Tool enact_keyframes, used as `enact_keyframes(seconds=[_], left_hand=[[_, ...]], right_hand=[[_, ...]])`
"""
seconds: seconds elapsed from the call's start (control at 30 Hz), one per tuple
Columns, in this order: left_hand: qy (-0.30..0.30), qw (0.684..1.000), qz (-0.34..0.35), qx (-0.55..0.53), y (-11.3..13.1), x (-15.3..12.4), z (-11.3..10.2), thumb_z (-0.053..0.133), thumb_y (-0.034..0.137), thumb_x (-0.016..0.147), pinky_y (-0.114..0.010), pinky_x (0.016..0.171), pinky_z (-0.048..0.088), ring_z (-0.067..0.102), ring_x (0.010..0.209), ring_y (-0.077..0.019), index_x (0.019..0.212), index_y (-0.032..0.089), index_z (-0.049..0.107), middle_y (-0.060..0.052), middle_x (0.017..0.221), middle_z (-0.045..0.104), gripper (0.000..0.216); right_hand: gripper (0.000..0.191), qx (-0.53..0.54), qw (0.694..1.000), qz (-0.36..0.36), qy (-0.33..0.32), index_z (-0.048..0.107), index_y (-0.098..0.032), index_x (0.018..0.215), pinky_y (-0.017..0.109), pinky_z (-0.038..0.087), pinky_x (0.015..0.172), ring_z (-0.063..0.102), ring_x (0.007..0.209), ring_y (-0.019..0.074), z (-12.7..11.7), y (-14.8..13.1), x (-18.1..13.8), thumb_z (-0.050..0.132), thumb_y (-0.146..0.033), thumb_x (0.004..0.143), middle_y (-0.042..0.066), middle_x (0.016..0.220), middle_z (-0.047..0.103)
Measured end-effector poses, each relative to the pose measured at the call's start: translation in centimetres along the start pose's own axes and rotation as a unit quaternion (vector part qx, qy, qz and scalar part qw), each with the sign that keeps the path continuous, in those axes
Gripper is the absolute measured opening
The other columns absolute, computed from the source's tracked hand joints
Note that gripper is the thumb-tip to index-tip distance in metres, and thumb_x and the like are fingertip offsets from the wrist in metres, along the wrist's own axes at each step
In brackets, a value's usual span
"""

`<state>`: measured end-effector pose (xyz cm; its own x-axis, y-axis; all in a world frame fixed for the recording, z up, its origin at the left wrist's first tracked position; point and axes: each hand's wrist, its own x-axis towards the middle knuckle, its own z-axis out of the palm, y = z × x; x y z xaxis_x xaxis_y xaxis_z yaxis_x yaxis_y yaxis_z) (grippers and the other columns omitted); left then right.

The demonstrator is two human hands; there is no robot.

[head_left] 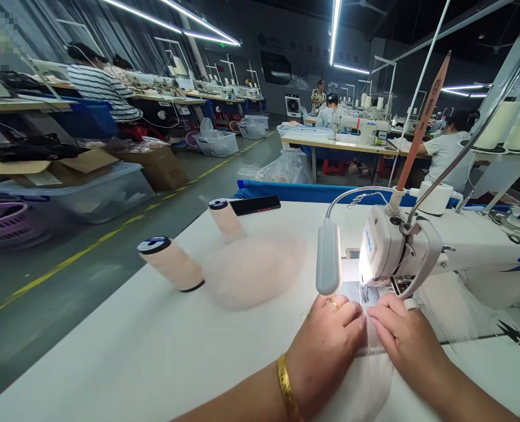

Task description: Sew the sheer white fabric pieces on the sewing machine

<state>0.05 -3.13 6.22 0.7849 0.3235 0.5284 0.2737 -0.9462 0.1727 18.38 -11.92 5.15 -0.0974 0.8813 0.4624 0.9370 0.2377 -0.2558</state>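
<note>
Right in there, close under the head of the JUKI sewing machine (376,246), both hands were busy! The left hand (330,337), gold bangle (284,384) at its wrist, gripped the sheer fabric (374,384); the right hand (407,337) pinched it just beside. That cloth trailed toward the tabletop's (132,363) near side. A lamp (329,264) glowed just above the left hand. One thread cone (174,265) stood by the left edge, another (227,223) near the far-left corner, a round sheer layer (260,272) beside them.
</note>
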Motion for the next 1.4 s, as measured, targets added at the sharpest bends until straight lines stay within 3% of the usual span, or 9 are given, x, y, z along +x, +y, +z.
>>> enact_keyframes(seconds=[0.27, 0.77, 0.87, 0.97, 1.03, 1.13, 1.2, 1.23, 1.4], left_hand=[[-0.028, 0.999, -0.018, 0.002, 0.1, 0.2, -0.5, 0.051, 0.012, 0.100, -0.044, 0.085, 0.045, 0.067, 0.091, -0.0245, 0.099, 0.018, 0.068, -0.006, 0.098, 0.075, 0.018], [-0.070, 0.996, -0.052, -0.002, 0.6, 0.5, -0.6, 0.048, 0.013, 0.101, -0.047, 0.088, 0.041, 0.064, 0.091, -0.0251, 0.099, 0.020, 0.067, -0.006, 0.102, 0.073, 0.020], [-0.100, 0.992, -0.069, -0.030, 0.6, 0.4, -1.6, 0.068, 0.026, 0.092, -0.050, 0.093, 0.039, 0.063, 0.098, -0.0277, 0.101, 0.021, 0.067, -0.006, 0.107, 0.072, 0.009], [-0.137, 0.986, -0.069, -0.066, 0.8, 0.2, -2.9, 0.089, 0.059, 0.068, -0.052, 0.096, 0.039, 0.061, 0.106, -0.0326, 0.096, 0.022, 0.067, -0.007, 0.112, 0.069, 0.051], [-0.150, 0.985, -0.050, -0.074, 0.9, 0.0, -3.5, 0.094, 0.066, 0.053, -0.054, 0.097, 0.040, 0.060, 0.110, -0.0354, 0.094, 0.023, 0.067, -0.008, 0.117, 0.067, 0.066], [-0.136, 0.988, -0.031, -0.064, 1.0, -0.3, -3.2, 0.090, 0.036, 0.070, -0.048, 0.095, 0.043, 0.061, 0.107, -0.0306, 0.089, 0.022, 0.065, -0.006, 0.115, 0.068, 0.035], [-0.106, 0.992, -0.028, -0.064, 0.8, -0.4, -2.3, 0.069, 0.011, 0.082, -0.039, 0.087, 0.046, 0.062, 0.093, -0.0225, 0.083, 0.020, 0.060, -0.004, 0.102, 0.069, 0.013], [-0.089, 0.993, -0.030, -0.067, 0.7, -0.4, -1.8, 0.059, 0.003, 0.084, -0.035, 0.082, 0.047, 0.061, 0.085, -0.0197, 0.080, 0.020, 0.056, -0.002, 0.094, 0.068, 0.018], [-0.049, 0.987, -0.077, -0.130, 0.1, 0.2, -0.3, 0.044, 0.003, 0.084, -0.029, 0.065, 0.044, 0.053, 0.069, -0.0179, 0.081, 0.022, 0.049, 0.000, 0.077, 0.059, 0.021]], right_hand=[[0.033, -0.067, 0.998, 0.010, 0.003, 0.072, -0.023, 0.104, 0.029, 0.036, 0.053, 0.051, 0.054, 0.0169, 0.0, 0.4, 0.2, 0.041, -0.011, 0.102, 0.006, 0.090, 0.071], [0.035, -0.081, 0.996, 0.033, 0.010, 0.075, -0.024, 0.111, 0.035, 0.054, 0.071, 0.070, 0.089, 0.0263, 1.1, 1.4, 0.0, 0.046, -0.011, 0.098, 0.012, 0.108, 0.074], [0.036, -0.062, 0.998, 0.026, -0.008, 0.074, -0.023, 0.110, 0.037, 0.056, 0.072, 0.070, 0.091, 0.0267, 0.3, 1.4, -0.2, 0.044, -0.009, 0.098, 0.013, 0.117, 0.073], [0.022, -0.018, 0.998, 0.015, -0.056, 0.072, -0.024, 0.110, 0.042, 0.058, 0.082, 0.068, 0.102, 0.0292, -1.6, 1.0, -0.6, 0.053, -0.018, 0.101, 0.011, 0.126, 0.071], [0.021, 0.034, 0.994, -0.003, -0.108, 0.071, -0.026, 0.115, 0.044, 0.058, 0.093, 0.065, 0.116, 0.0318, -3.1, 0.6, -0.6, 0.073, -0.033, 0.095, 0.009, 0.131, 0.069], [0.036, 0.093, 0.980, -0.022, -0.173, 0.069, -0.030, 0.115, 0.041, 0.057, 0.095, 0.062, 0.122, 0.0305, -4.7, 0.1, -0.5, 0.087, -0.040, 0.084, 0.004, 0.133, 0.067], [0.015, 0.109, 0.974, -0.035, -0.194, 0.068, -0.028, 0.106, 0.040, 0.055, 0.096, 0.063, 0.117, 0.0270, -4.8, 0.1, -0.2, 0.077, -0.030, 0.094, 0.003, 0.125, 0.069], [0.004, 0.115, 0.974, -0.041, -0.193, 0.067, -0.027, 0.102, 0.040, 0.054, 0.096, 0.064, 0.114, 0.0256, -4.7, 0.1, -0.1, 0.069, -0.025, 0.099, 0.003, 0.120, 0.070], [0.022, 0.142, 0.982, -0.025, -0.121, 0.062, -0.025, 0.099, 0.037, 0.051, 0.083, 0.065, 0.092, 0.0221, -3.2, 0.4, -0.1, 0.043, -0.020, 0.109, 0.003, 0.100, 0.072]])
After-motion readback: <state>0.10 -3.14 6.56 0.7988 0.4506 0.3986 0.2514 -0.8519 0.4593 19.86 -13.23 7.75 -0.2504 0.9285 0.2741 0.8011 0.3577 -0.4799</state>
